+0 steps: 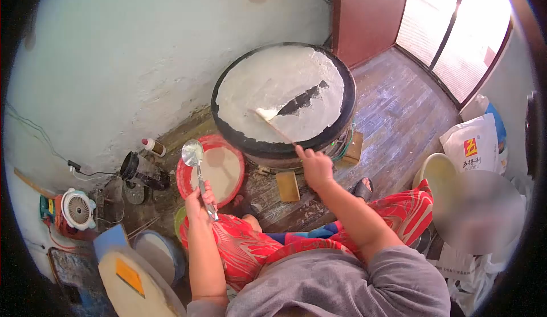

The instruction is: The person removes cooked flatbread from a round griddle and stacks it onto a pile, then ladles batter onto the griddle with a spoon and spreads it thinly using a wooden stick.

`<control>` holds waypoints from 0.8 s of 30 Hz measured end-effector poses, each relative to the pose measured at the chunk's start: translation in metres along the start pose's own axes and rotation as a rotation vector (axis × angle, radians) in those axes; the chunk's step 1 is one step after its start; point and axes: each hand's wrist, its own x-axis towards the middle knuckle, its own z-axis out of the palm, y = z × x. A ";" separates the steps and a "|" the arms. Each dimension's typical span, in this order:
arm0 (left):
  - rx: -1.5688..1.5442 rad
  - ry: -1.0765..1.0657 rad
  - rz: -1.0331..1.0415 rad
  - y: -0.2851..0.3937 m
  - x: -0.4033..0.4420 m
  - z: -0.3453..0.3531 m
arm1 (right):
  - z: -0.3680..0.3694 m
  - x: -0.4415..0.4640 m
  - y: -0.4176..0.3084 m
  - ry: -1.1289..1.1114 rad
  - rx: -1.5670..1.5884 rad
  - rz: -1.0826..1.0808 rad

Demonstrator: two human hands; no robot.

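Across the round black griddle [268, 147], a pale layer of batter [256, 83] is covering most of the top, while a dark, ragged strip [299, 101] is showing through it right of centre. A thin wooden spreader [282, 133] is reaching over the near side, its end lying in a whiter clump beside the strip. The right hand [316, 168] is gripping the spreader's near end, fingers closed around the stick, above the griddle's near edge.

Just off the griddle's near left side, a red basin [183, 174] is holding more pale liquid. The left hand [200, 202] is closing around the handle of a metal ladle [192, 153], whose round bowl is pointing away from the person, over the basin's left part.

A tan block [288, 186] is sitting on the floor near the griddle, between the two hands. Farther left, a bottle [154, 147] is lying tilted near a black jug [137, 166], and a small white fan [78, 207] is standing near the wall. Over on the right, a pale tub [439, 172] is resting beside a white printed sack [473, 143]. Red patterned cloth [245, 248] is covering the person's legs.
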 end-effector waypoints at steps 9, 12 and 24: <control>0.002 -0.007 0.028 0.000 -0.004 0.000 | -0.017 -0.011 0.022 0.104 0.224 0.104; 0.009 -0.010 0.009 -0.003 -0.008 0.007 | -0.005 -0.002 0.043 0.028 -0.013 0.179; 0.037 0.052 0.023 -0.006 -0.004 0.012 | -0.003 -0.004 0.087 0.058 -0.106 0.328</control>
